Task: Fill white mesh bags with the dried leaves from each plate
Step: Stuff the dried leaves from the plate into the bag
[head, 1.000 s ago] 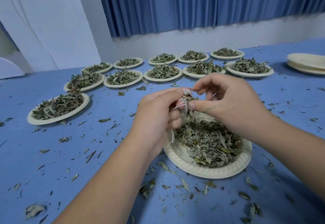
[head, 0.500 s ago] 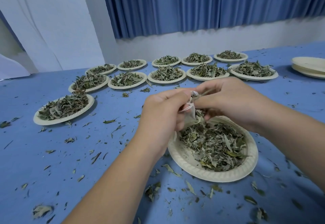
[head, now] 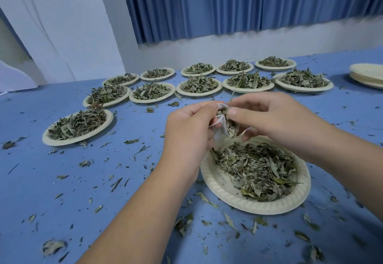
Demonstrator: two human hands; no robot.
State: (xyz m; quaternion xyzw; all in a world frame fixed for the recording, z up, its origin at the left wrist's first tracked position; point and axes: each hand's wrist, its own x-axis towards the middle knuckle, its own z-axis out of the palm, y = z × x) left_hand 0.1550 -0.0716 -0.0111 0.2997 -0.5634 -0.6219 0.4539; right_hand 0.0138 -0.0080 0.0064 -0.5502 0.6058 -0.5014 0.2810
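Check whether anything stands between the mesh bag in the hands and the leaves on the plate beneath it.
Nothing visible does. The left hand and right hand hold the white mesh bag just above the far rim of the near plate, with only open air between the bag and its dried leaves.

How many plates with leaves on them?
12 plates. One nearest, bottom right; one alone at left; five in the front row; five in the back row. Empty stack far right excluded; none apparently hidden.
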